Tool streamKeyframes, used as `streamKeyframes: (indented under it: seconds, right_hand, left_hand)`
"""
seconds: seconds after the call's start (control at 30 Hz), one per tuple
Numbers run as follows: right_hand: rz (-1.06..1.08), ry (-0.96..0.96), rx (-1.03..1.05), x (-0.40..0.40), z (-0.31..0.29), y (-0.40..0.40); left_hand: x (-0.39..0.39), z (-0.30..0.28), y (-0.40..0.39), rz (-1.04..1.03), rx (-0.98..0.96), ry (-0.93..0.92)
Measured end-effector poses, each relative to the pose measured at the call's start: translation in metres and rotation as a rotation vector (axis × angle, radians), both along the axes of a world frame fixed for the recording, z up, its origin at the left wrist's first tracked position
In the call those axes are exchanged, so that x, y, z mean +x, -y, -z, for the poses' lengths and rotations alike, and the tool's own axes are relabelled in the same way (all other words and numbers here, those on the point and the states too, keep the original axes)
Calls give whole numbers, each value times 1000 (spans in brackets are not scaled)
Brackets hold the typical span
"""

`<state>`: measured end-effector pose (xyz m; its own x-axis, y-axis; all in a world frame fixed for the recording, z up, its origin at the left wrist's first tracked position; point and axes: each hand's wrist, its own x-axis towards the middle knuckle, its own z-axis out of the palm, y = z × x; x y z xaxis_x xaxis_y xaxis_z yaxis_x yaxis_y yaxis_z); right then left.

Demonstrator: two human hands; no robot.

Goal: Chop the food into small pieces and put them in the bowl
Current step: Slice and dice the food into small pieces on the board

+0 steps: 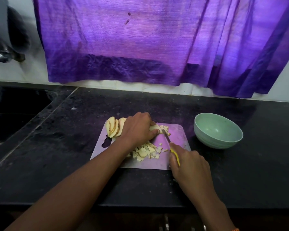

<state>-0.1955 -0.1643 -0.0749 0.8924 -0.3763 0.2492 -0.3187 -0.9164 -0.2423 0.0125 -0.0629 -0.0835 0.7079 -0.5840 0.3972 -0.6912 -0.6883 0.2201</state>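
A grey cutting board point(177, 130) lies on the black counter. My left hand point(138, 127) holds a stack of pale potato slices point(154, 127) down at the board's far side. My right hand point(188, 164) grips a yellow-handled knife point(169, 144), whose blade tip meets the held slices. A fan of uncut potato slices point(114, 126) leans at the board's far left corner. Small chopped pieces point(146, 151) lie in a heap near the board's middle, and a few more point(165, 128) lie just right of the blade. A pale green bowl point(218, 130) stands to the right of the board, with nothing visible inside.
A dark sink point(10, 117) is sunk into the counter at the left. A purple curtain point(148, 42) hangs over the white tiled wall behind the counter. Blurred dark objects point(8, 39) are at the top left. The counter's front edge point(140, 205) runs below the board.
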Motion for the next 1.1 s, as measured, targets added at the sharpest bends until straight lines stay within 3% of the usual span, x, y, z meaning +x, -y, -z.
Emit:
streamKeyframes:
  seconds: [0.3, 0.5, 1.1]
  right_hand:
    - [3, 163, 31, 16, -5, 0]
    - [-5, 99, 4, 36, -5, -1]
    - [-55, -14, -48, 41, -7, -5]
  left_hand:
    - [12, -11, -14, 21, -62, -45]
    - [12, -10, -14, 92, 29, -56]
    - [5, -7, -9, 36, -11, -23]
